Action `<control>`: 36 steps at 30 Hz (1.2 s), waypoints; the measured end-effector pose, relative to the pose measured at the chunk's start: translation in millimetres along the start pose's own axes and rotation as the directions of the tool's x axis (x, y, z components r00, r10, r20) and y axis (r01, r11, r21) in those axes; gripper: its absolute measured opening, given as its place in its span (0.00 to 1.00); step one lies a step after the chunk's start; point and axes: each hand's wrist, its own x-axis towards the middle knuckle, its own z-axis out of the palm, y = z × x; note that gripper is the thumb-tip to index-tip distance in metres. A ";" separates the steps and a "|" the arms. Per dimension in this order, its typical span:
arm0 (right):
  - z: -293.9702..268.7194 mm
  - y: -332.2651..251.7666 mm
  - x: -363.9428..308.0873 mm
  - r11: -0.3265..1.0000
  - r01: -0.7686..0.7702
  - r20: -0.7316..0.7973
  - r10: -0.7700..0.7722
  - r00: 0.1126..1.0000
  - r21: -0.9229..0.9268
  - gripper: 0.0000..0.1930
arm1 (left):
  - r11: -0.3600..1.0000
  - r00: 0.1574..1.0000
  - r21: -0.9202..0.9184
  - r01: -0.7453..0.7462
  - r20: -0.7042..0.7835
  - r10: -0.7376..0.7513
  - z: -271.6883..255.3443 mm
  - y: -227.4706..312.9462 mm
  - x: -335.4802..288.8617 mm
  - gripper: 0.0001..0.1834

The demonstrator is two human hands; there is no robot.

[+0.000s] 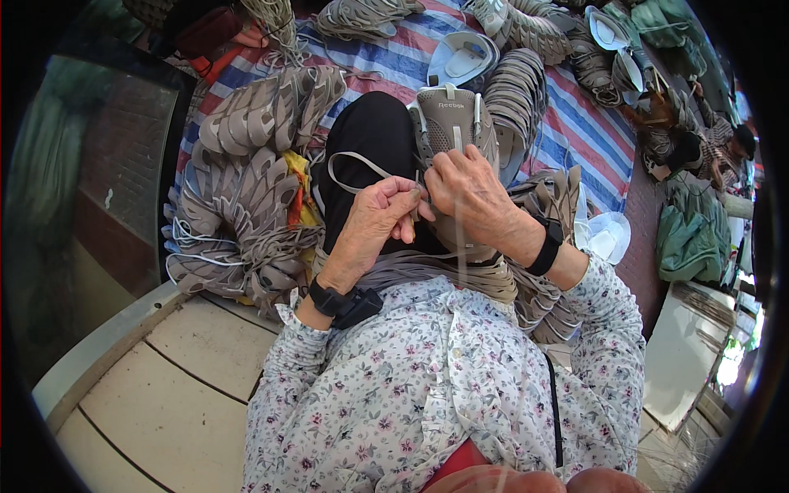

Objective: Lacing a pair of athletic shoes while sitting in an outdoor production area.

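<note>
A grey-brown shoe upper [449,113] with a pale tongue loop and mesh toe lies over my lap, against my black-clad leg [366,131]. My left hand [380,215] is closed in a pinch on a flat beige shoelace [352,158], which loops out to the left over the dark trouser leg. Resting across the upper, my right hand [472,195] has its fingers curled together, their tips meeting those of the left hand. What the right fingertips grip is hidden. A bundle of beige laces [485,275] lies across my lap below the hands.
Stacked shoe uppers [234,193] heap up at my left, with another stack [516,94] at the right. They sit on a striped red, white and blue sheet [394,57]. White shoe-shaped forms [464,59] lie beyond. Farther right are green sacks [693,226] and another person [727,156].
</note>
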 end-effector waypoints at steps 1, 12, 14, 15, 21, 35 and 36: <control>-1.6 -0.7 1.7 1.000 -0.027 0.018 0.027 0.999 0.012 0.10 | 1.000 1.000 -0.003 0.000 -0.002 0.000 -0.6 -0.5 0.0 0.14; -68.1 -18.1 37.7 0.791 0.177 -0.456 0.141 0.879 0.586 0.14 | 0.988 0.991 -0.078 -0.136 -0.025 0.134 0.9 -10.8 3.1 0.15; -58.1 20.5 38.9 0.818 0.079 -0.551 0.309 0.775 0.570 0.10 | 0.994 0.997 -0.081 -0.075 -0.023 0.073 8.0 3.2 5.5 0.16; -51.3 35.9 29.3 0.790 0.025 -0.432 0.309 0.847 0.613 0.08 | 0.989 0.997 -0.123 -0.080 -0.015 0.079 6.2 2.7 6.0 0.17; -5.1 26.6 -9.2 0.794 -0.104 -0.135 0.228 0.964 0.599 0.11 | 0.989 0.995 -0.111 -0.096 -0.026 0.093 6.0 -4.1 7.9 0.18; -43.1 -1.3 23.0 0.581 0.042 -0.279 0.325 0.904 0.813 0.09 | 0.974 0.982 -0.126 -0.189 -0.036 0.186 4.8 -2.8 9.1 0.17; -48.9 0.3 26.0 0.471 0.053 -0.255 0.378 0.890 0.881 0.08 | 0.975 0.982 -0.120 -0.189 -0.031 0.186 8.9 0.4 11.5 0.17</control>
